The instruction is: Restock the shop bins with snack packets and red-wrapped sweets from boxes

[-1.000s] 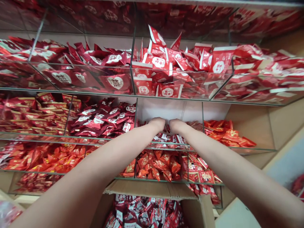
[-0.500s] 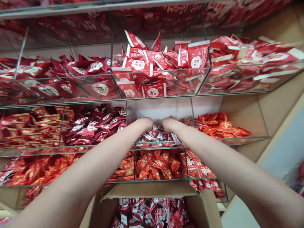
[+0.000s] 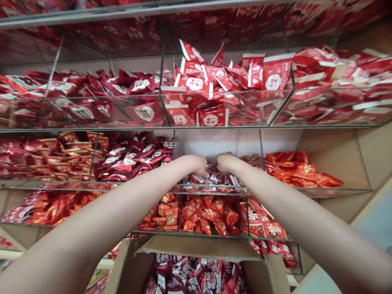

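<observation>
My left hand (image 3: 200, 166) is down in a middle-shelf compartment, its fingers curled against small red-and-white snack packets (image 3: 211, 181). Close beside it on the right, my right hand (image 3: 226, 162) is bent over the same pile, also with curled fingers. Both hands look closed, but their fingertips are mostly hidden, so what they hold cannot be made out. Below them stands an open cardboard box (image 3: 199, 246) with similar dark red-and-white packets (image 3: 196, 275) inside.
A clear front panel (image 3: 211, 190) and glass dividers (image 3: 174, 145) bound the compartment. Maroon packets (image 3: 137, 157) lie to its left, orange-red packets (image 3: 301, 169) to its right. Overhead is a shelf of red packets (image 3: 196, 83); orange packets (image 3: 210, 212) fill the bin below.
The view has shifted so the shelves sit further right in the picture. Both hands stay in the same compartment; my left hand is slightly lower and turned more downward over the packets.
</observation>
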`<state>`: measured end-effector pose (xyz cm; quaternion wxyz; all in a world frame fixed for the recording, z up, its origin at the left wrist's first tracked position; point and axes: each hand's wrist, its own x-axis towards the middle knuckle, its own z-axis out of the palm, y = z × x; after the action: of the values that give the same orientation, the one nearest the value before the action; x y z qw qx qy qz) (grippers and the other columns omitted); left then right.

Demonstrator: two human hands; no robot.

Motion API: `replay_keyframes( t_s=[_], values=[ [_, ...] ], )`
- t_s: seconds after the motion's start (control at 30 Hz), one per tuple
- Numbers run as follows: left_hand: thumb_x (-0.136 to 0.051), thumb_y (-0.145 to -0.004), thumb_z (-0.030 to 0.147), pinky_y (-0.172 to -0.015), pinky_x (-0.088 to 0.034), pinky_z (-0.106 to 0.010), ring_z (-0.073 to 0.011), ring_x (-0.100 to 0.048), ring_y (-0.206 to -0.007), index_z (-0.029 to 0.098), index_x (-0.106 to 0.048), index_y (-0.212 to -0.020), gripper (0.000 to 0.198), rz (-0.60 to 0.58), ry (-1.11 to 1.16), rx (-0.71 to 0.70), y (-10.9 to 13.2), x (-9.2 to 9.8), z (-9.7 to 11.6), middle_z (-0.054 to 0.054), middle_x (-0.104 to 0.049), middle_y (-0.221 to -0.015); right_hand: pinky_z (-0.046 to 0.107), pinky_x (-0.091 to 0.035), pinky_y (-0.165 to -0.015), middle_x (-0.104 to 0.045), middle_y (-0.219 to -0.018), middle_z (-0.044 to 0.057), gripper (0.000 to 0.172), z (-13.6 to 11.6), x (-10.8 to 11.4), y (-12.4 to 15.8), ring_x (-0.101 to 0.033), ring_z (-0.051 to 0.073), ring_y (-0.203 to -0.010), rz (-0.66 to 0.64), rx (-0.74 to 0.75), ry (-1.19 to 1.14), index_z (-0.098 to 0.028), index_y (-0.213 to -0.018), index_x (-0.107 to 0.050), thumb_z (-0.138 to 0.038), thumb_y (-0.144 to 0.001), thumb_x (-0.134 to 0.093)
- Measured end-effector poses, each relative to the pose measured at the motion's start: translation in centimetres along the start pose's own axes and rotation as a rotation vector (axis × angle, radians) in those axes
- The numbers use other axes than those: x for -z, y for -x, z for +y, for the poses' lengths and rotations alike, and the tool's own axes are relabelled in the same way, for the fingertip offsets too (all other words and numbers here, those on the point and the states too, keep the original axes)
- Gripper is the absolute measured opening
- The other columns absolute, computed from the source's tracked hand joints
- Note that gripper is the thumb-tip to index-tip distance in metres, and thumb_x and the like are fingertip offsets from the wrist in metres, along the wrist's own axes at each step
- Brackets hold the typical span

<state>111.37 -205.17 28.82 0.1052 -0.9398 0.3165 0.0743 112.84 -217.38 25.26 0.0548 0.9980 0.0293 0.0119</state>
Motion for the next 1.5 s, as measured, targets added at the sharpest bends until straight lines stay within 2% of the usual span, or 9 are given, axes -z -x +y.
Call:
replay_keyframes(
  t_s=[0.13,0.27,0.5,0.7,0.87,1.0,1.1,1.3,1.5],
  values=[
    [-0.074,-0.050,0.029,-0.081,-0.044,-0.029,-0.0262,-0.058,-0.095,0.011,-0.051,-0.113,0.069,-0.029,0.002,0.011,0.8,-0.5,0.2,-0.014,-0.060,-0.109,0.028,-0.042,-0.074,-0.062,-0.100,0.014,0.031,-0.3,0.3,0.5,-0.056,0.024,-0.094,0.033,-0.004,-0.019,-0.013,-0.097,-0.063,-0.022,-0.070,-0.050],
    [-0.074,-0.049,0.020,-0.077,-0.046,-0.028,-0.0268,-0.059,-0.093,0.006,-0.045,-0.116,0.074,0.010,0.010,0.059,0.9,-0.3,0.0,-0.018,-0.061,-0.105,0.026,-0.042,-0.070,-0.065,-0.093,0.013,0.027,-0.5,0.6,1.0,-0.059,0.023,-0.087,0.062,0.047,-0.070,-0.013,-0.090,-0.065,-0.022,-0.070,-0.051],
    [-0.061,-0.061,0.009,-0.078,-0.044,-0.027,-0.0261,-0.057,-0.096,0.011,-0.056,-0.100,0.039,0.166,0.005,0.101,1.4,0.9,-0.7,-0.016,-0.062,-0.101,0.018,-0.041,-0.066,-0.065,-0.094,0.006,0.030,-0.4,0.8,0.8,-0.059,0.016,-0.084,0.087,0.151,-0.291,-0.016,-0.093,-0.063,-0.011,-0.067,-0.050],
    [-0.053,-0.068,0.012,-0.073,-0.044,-0.023,-0.0210,-0.059,-0.091,0.013,-0.052,-0.106,0.038,0.318,0.094,0.139,1.0,1.1,-1.2,-0.012,-0.063,-0.099,0.015,-0.041,-0.060,-0.063,-0.099,0.005,0.041,0.1,1.2,0.8,-0.059,0.011,-0.076,0.080,0.166,-0.407,-0.013,-0.111,-0.053,-0.010,-0.071,-0.045],
    [-0.051,-0.068,0.010,-0.070,-0.045,-0.024,-0.0210,-0.060,-0.088,0.013,-0.047,-0.108,0.041,0.474,0.155,0.146,0.4,0.1,-2.1,-0.013,-0.062,-0.098,0.024,-0.041,-0.056,-0.065,-0.074,0.007,0.033,0.2,0.9,1.3,-0.058,0.018,-0.065,-0.061,0.084,-0.302,-0.010,-0.091,-0.064,-0.030,-0.065,-0.059],
    [-0.049,-0.069,0.009,-0.071,-0.045,-0.024,-0.0203,-0.060,-0.087,0.014,-0.049,-0.105,0.037,0.569,0.215,0.117,0.3,-0.7,-2.1,-0.011,-0.062,-0.095,0.023,-0.040,-0.054,-0.063,-0.070,0.004,0.032,-0.1,0.5,1.9,-0.055,0.015,-0.061,-0.227,0.135,-0.266,-0.014,-0.078,-0.066,-0.037,-0.056,-0.068],
    [-0.048,-0.069,0.008,-0.076,-0.044,-0.026,-0.0214,-0.058,-0.092,0.013,-0.047,-0.109,0.040,0.646,0.274,0.123,0.5,-0.9,-1.9,-0.013,-0.061,-0.098,0.023,-0.039,-0.053,-0.062,-0.068,0.002,0.030,-0.2,0.5,2.0,-0.053,0.014,-0.059,-0.249,0.143,-0.269,-0.014,-0.078,-0.065,-0.035,-0.056,-0.068],
    [-0.040,-0.077,0.011,-0.083,-0.041,-0.024,-0.0190,-0.054,-0.099,0.014,-0.052,-0.102,0.028,0.816,0.365,0.137,1.0,-0.7,-1.9,-0.011,-0.058,-0.104,0.021,-0.037,-0.052,-0.060,-0.064,0.000,0.021,0.2,0.8,1.9,-0.050,0.012,-0.058,-0.144,0.100,-0.361,-0.014,-0.075,-0.063,-0.025,-0.058,-0.066],
    [-0.032,-0.085,0.026,-0.074,-0.044,-0.027,-0.0199,-0.059,-0.089,0.015,-0.051,-0.091,0.023,0.836,0.573,0.152,1.3,-0.8,-1.9,-0.009,-0.063,-0.090,0.021,-0.038,-0.052,-0.059,-0.070,0.002,0.027,0.8,1.1,1.7,-0.047,0.010,-0.057,0.180,0.036,-0.619,-0.011,-0.085,-0.057,-0.035,-0.073,-0.051]
  ],
)
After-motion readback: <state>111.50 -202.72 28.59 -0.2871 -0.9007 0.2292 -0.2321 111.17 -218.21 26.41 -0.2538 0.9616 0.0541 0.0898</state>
